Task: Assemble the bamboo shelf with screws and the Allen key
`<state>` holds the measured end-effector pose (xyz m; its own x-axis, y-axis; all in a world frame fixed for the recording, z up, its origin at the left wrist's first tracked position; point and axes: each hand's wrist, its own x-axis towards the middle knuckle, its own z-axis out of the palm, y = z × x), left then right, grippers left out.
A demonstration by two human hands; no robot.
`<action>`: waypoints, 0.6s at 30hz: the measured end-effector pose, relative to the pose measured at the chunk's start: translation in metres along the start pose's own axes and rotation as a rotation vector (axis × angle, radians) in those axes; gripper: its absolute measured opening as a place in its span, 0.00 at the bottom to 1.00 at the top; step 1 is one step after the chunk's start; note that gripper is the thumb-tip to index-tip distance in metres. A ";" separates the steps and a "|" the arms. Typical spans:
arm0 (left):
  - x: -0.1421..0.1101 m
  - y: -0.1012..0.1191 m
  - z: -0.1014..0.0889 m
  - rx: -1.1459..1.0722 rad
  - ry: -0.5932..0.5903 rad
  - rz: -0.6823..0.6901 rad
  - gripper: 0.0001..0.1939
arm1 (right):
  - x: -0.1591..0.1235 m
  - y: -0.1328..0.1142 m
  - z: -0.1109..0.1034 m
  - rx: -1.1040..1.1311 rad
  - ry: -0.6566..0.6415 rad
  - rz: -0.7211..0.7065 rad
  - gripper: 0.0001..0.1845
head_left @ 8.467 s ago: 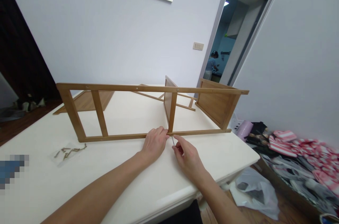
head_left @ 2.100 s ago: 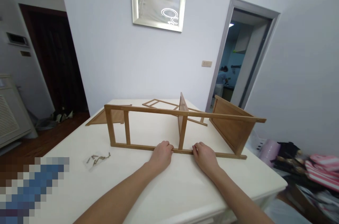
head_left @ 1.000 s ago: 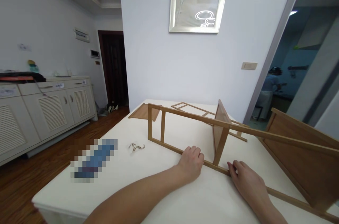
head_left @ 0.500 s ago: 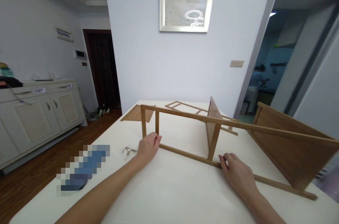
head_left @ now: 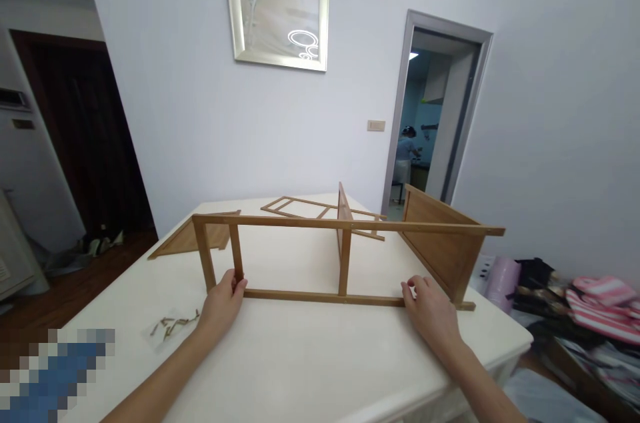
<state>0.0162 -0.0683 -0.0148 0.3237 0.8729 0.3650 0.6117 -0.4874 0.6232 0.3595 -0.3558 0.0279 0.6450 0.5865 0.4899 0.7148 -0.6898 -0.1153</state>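
Note:
A wooden shelf frame (head_left: 300, 297) stands on its long side on the white table (head_left: 300, 363). Two panels join it: a middle shelf panel (head_left: 345, 206) and a wider end panel (head_left: 435, 249) at the right. My left hand (head_left: 223, 303) is closed round the lower rail by the left crossbar. Further right, my right hand (head_left: 430, 306) has its fingers curled on the same rail, short of the end panel. Whether a small tool is tucked inside that hand cannot be seen. Left of my left hand lies a clear bag of screws (head_left: 173, 326).
Behind the frame lie a second ladder-like wooden frame (head_left: 325, 211) and, to the left, a loose wooden panel (head_left: 195, 236). A blurred blue item (head_left: 55, 376) is at the table's near left. Striped cloth (head_left: 603, 306) is heaped beyond the right edge. A person (head_left: 406, 149) stands through the doorway.
My left hand has moved along the lower rail from its middle to the left end. My right hand has slid right. A thin metal tool seen earliest at my right fingers no longer shows.

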 end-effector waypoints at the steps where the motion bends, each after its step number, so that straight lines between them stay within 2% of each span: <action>1: 0.000 0.000 0.000 0.013 -0.001 -0.006 0.10 | 0.002 0.006 0.000 -0.007 -0.026 0.004 0.16; 4: -0.001 0.002 -0.001 0.052 -0.013 -0.018 0.09 | 0.018 0.012 0.001 -0.049 -0.148 -0.047 0.16; 7: -0.004 0.005 -0.002 0.082 -0.015 -0.023 0.09 | 0.052 -0.002 0.007 -0.061 -0.307 -0.117 0.16; 9: -0.006 0.007 -0.002 0.082 -0.012 -0.024 0.09 | 0.082 -0.016 0.016 -0.048 -0.353 -0.130 0.15; 14: -0.010 0.010 -0.003 0.039 -0.017 -0.026 0.08 | 0.148 -0.050 0.045 0.008 -0.360 -0.124 0.18; 18: -0.012 0.009 -0.001 0.011 -0.017 -0.047 0.08 | 0.174 -0.071 0.060 0.097 -0.295 -0.173 0.20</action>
<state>0.0175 -0.0833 -0.0128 0.3061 0.8954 0.3235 0.6345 -0.4452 0.6318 0.4369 -0.1791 0.0691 0.5525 0.7983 0.2398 0.8334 -0.5345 -0.1407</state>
